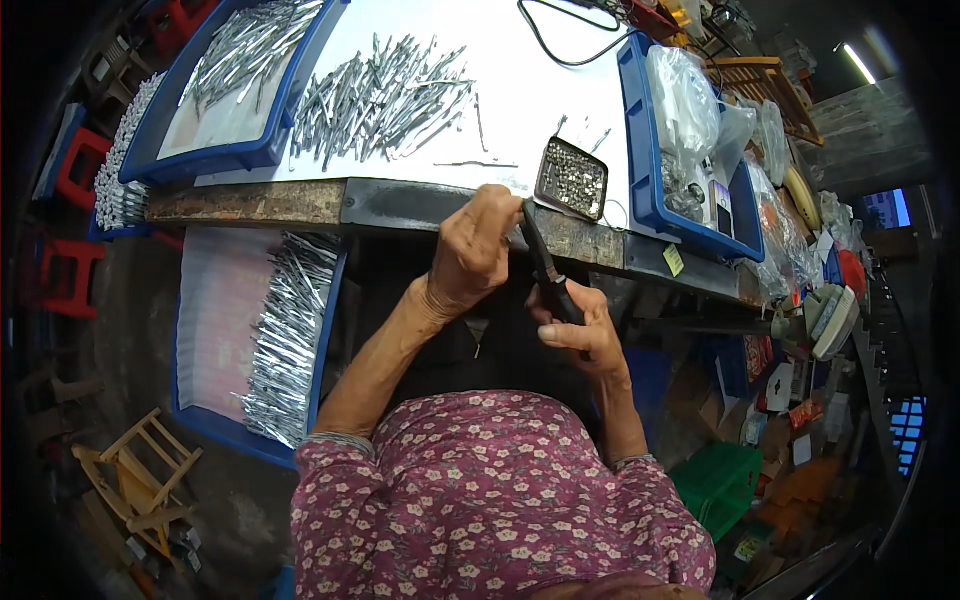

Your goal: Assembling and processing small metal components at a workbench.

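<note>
My left hand is closed in a pinch by the table's front edge; whatever its fingertips hold is too small or hidden to name. Against those fingertips rests the tip of a dark plier-like tool, its handles in my closed right hand. On the white tabletop beyond lies a heap of thin silver metal strips. A few strips lie loose beside it. Just past the tool, a small dark rectangular tin holds many tiny metal parts.
A blue tray of similar strips stands at the far left. Below the tabletop, another blue tray holds more. At right, a blue tray carries plastic bags. A black cable lies at the back; a wooden stool stands lower left.
</note>
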`<state>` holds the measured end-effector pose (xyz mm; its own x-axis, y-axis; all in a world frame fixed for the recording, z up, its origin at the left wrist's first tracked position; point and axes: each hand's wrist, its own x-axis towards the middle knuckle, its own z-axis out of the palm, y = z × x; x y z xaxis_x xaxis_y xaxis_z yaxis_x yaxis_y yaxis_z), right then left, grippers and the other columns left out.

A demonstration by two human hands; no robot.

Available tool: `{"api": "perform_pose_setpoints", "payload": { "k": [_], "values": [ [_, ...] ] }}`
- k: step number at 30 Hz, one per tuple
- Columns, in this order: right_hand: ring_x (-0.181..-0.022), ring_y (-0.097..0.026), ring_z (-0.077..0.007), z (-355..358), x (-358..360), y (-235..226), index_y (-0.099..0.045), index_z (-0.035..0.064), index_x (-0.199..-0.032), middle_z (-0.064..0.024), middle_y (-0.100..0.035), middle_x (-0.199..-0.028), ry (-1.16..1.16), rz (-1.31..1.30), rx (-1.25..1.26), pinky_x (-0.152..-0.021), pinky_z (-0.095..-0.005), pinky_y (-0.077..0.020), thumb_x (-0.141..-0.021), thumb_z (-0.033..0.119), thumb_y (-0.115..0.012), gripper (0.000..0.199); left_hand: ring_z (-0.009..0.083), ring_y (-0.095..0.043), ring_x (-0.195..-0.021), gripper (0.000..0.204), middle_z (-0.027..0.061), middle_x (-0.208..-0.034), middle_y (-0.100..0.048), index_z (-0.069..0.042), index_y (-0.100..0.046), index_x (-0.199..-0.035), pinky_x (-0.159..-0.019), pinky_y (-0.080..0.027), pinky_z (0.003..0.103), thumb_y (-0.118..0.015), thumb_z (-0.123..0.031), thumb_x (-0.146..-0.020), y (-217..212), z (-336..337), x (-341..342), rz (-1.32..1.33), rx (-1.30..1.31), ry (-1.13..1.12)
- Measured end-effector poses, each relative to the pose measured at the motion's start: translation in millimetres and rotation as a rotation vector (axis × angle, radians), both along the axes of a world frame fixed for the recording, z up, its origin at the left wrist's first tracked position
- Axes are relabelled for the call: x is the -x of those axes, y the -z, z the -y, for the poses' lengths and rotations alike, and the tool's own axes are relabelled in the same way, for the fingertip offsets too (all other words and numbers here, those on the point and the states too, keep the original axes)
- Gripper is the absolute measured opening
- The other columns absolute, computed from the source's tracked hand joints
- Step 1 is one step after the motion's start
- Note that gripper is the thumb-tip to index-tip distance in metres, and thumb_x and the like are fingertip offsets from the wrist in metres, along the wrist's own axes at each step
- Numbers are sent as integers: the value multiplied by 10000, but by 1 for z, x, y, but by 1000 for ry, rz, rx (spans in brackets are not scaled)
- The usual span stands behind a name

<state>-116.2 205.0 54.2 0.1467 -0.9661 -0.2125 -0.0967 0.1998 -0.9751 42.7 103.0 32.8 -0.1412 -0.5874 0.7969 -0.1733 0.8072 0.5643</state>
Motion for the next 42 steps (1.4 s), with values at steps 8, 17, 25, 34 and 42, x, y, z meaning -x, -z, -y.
{"api": "perform_pose_setpoints", "payload": {
  "k": [8,17,25,34,42],
  "values": [
    [-574,-422,-90,-5,5,6,-509,-65,-970,-37,-477,-715,-67,443,-235,-499,-205,-322,-627,205,-667,463,301,-583,-669,260,166,-786,-556,40,-502,-911,-580,-483,303,-527,101,-660,2,11,-8,183,142,80],
    [-588,-433,-67,-10,-1,29,-531,-36,-974,-22,-493,-726,-5,234,-173,-495,-201,-322,-669,231,-652,423,261,-593,-588,96,123,-647,-582,-6,-489,-858,-525,-436,366,-459,-96,-871,-11,65,-11,87,-597,173],
    [-616,-426,-48,-16,-4,43,-555,5,-954,14,-483,-723,-51,113,-164,-531,-190,-341,-693,243,-697,380,298,-540,-670,265,168,-740,-542,34,-484,-876,-588,-409,399,-642,-127,-737,6,97,5,713,-544,130],
    [-622,-430,-53,-16,-5,51,-568,18,-903,23,-474,-707,-62,56,-163,-546,-193,-343,-685,278,-704,365,304,-596,-670,169,171,-699,-584,31,-546,-708,-628,-493,384,-663,-82,-665,18,118,10,816,-290,130],
    [-619,-430,-54,-14,-5,46,-565,30,-878,24,-473,-706,-55,72,-155,-544,-198,-350,-688,288,-703,349,337,-589,-692,19,200,-736,-559,25,-509,-729,-559,-482,388,-508,9,-738,24,111,2,869,24,87]
  ]
}}
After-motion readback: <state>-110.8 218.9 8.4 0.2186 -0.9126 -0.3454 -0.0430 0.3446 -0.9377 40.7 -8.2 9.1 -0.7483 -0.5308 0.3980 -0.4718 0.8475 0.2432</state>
